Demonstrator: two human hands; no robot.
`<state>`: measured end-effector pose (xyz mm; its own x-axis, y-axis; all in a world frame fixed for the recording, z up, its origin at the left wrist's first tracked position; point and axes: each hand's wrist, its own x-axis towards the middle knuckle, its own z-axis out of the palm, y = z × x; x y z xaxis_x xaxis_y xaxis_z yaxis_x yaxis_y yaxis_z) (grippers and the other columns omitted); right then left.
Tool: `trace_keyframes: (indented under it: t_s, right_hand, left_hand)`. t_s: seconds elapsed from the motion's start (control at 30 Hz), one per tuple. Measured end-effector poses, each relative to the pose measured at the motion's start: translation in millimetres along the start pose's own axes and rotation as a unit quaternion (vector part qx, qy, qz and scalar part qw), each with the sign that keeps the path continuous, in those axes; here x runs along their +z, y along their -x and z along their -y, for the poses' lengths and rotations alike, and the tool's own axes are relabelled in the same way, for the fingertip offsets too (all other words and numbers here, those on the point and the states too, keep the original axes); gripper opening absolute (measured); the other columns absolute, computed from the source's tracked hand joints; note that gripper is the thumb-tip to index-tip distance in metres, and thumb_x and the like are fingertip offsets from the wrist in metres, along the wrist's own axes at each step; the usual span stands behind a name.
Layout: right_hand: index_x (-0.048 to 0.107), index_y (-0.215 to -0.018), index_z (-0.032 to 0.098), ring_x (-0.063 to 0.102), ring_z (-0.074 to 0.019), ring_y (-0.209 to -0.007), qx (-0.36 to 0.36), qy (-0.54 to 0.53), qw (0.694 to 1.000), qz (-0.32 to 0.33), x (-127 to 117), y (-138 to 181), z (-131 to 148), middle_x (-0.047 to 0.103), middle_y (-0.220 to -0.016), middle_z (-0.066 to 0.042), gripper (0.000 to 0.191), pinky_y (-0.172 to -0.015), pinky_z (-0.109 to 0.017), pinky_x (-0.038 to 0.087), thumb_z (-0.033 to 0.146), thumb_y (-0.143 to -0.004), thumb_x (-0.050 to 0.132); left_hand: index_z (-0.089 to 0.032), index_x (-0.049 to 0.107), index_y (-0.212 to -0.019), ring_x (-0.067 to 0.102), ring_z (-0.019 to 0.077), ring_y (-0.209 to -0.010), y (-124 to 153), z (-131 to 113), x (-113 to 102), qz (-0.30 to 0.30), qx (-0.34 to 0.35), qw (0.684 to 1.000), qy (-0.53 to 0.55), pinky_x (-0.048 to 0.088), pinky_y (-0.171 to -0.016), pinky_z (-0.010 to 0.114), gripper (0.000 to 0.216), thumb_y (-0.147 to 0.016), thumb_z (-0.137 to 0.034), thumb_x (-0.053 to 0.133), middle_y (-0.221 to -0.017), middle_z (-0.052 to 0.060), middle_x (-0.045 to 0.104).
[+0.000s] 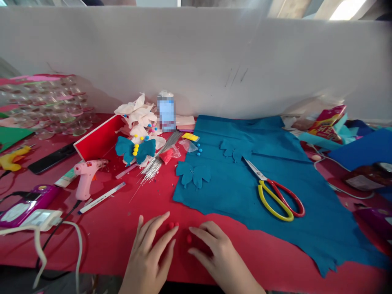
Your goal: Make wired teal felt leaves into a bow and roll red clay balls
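Red balls (pixel 171 225) (small), just beside left hand (pixel 150 247), another by right hand (pixel 221 246)

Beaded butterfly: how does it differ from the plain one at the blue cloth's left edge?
The beaded butterfly has yellow balls down its middle; the plain butterfly has a pale mark there. The beaded butterfly sits amid white petals; the plain butterfly lies at the cloth's left edge. Both are blue.

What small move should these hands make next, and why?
Perhaps the right hand could nudge the single red bead toward the two other red beads. That bead sits apart, near the right thumb and fingertips, while the other two lie close together by the fingers of the left hand.
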<state>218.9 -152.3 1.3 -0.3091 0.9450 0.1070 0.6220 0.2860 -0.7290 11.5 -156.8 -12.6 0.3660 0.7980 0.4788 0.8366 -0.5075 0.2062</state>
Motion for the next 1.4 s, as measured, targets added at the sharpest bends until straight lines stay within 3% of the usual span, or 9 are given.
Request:
trace_keyframes:
  t_s: [0.17, 0.3, 0.47, 0.9, 1.13, 1.4]
  right_hand:
    - [0.069, -0.095, 0.023, 0.064, -0.0185, -0.08, 0.003, -0.02, 1.0, 0.007, 1, -8, 5, 0.062, -0.094, -0.007, 0.015, -0.071, -0.026, 0.055, 0.019, -0.083, 0.06]
    - [0.068, -0.093, 0.023, 0.063, -0.019, -0.083, 0.019, -0.042, 0.999, -0.025, 4, -14, 7, 0.062, -0.095, -0.007, 0.013, -0.073, -0.027, 0.054, 0.023, -0.086, 0.058]
    - [0.069, -0.093, 0.022, 0.062, -0.0191, -0.083, 0.026, -0.034, 0.998, -0.047, 15, -24, 8, 0.06, -0.093, -0.007, 0.012, -0.075, -0.028, 0.053, 0.023, -0.085, 0.06]
    - [0.072, -0.091, 0.022, 0.061, -0.0189, -0.081, 0.027, -0.026, 0.998, -0.045, 22, -33, 11, 0.06, -0.089, -0.006, 0.013, -0.074, -0.027, 0.053, 0.017, -0.082, 0.063]
    - [0.067, -0.106, 0.021, 0.061, -0.0206, -0.088, 0.054, -0.012, 0.998, -0.02, 20, -28, 9, 0.06, -0.098, -0.008, 0.026, -0.081, -0.031, 0.053, 0.016, -0.08, 0.065]
    - [0.07, -0.093, 0.021, 0.061, -0.0196, -0.082, 0.024, -0.011, 0.998, -0.055, 24, -29, 9, 0.059, -0.092, -0.007, 0.016, -0.075, -0.028, 0.053, 0.013, -0.083, 0.06]
  left_hand:
    - [-0.028, 0.06, -0.113, 0.051, 0.0236, -0.118, 1, 14, -1, -0.031, -0.077, 0.995, 0.06, 0.028, -0.109, 0.056, 0.032, -0.085, -0.015, 0.052, -0.13, 0.006, 0.051]
    - [-0.028, 0.06, -0.113, 0.047, 0.025, -0.123, 2, 21, 0, -0.037, -0.116, 0.988, 0.091, 0.031, -0.108, 0.054, 0.029, -0.086, -0.02, 0.052, -0.132, 0.005, 0.048]
    - [-0.028, 0.057, -0.119, 0.048, 0.0268, -0.121, -1, 21, 2, -0.012, -0.097, 0.992, 0.078, 0.032, -0.105, 0.06, 0.036, -0.083, -0.023, 0.056, -0.131, 0.007, 0.049]
    - [-0.03, 0.066, -0.105, 0.052, 0.0257, -0.113, -5, 17, 6, -0.016, -0.067, 0.997, 0.042, 0.034, -0.102, 0.063, 0.025, -0.083, -0.02, 0.06, -0.126, 0.006, 0.053]
    - [-0.026, 0.065, -0.107, 0.052, 0.0261, -0.113, -3, 18, 7, -0.019, -0.067, 0.997, 0.032, 0.034, -0.102, 0.062, 0.026, -0.082, -0.022, 0.061, -0.124, 0.008, 0.055]
    - [-0.028, 0.069, -0.101, 0.056, 0.0248, -0.11, -4, 17, 8, -0.023, -0.069, 0.996, 0.046, 0.035, -0.103, 0.059, 0.022, -0.082, -0.022, 0.061, -0.123, 0.006, 0.058]
